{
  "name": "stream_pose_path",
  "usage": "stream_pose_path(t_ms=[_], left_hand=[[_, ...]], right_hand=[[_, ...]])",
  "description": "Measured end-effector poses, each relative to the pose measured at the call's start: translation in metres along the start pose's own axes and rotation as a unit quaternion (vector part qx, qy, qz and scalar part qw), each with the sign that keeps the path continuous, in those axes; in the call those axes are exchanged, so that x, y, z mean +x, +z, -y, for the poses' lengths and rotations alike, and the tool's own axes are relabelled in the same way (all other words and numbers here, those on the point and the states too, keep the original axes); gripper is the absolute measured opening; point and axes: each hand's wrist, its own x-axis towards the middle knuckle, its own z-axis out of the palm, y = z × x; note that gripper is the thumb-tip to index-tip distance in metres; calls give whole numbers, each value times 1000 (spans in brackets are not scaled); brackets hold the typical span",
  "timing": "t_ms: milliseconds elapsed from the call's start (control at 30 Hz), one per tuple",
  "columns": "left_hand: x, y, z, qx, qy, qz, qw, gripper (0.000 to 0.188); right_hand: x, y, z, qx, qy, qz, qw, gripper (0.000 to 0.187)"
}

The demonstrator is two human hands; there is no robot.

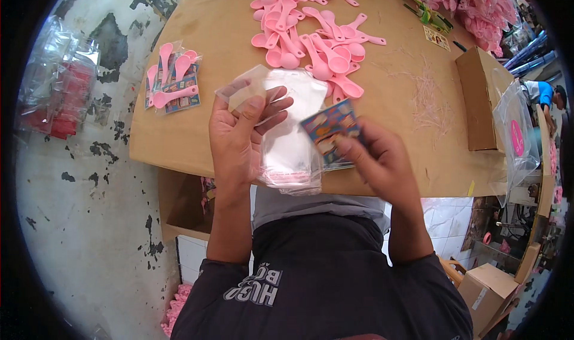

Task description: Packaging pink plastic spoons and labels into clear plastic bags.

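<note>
My left hand (244,125) is closed on a clear plastic bag (242,89), held up between thumb and fingers. To its right, my right hand (382,155) pinches a blue printed card (330,128), tilted, its thumb across the front. Beneath both hands a stack of clear plastic bags (293,134) lies at the table's near edge. Just beyond the stack is a heap of pink plastic measuring spoons (326,50). Several packed bags (174,80) with pink spoons and blue cards sit at the left.
The brown-covered table (203,53) has a curved left edge. A cardboard box (478,101) and a clear bag (515,137) stand at the right. Beyond them lies a large pink pile (463,5). Another person (541,98) is at the far right. Pink shreds (427,95) are scattered nearby.
</note>
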Motion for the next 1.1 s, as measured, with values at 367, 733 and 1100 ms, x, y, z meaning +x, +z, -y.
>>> stream_pose_path(t_ms=[367, 733, 1100], left_hand=[[-2, -4, -5, 39, 63, -8, 997, 45], [-17, 14, 9, 151, 168, 44, 973, 55], [-14, 16, -13, 69, 81, 2, 994, 51]], right_hand=[[6, 21, -7, 70, 14, -61, 996, 24], [26, 33, 1, 71, -22, -47, 996, 23], [23, 28, 4, 137, -59, -129, 980, 26]])
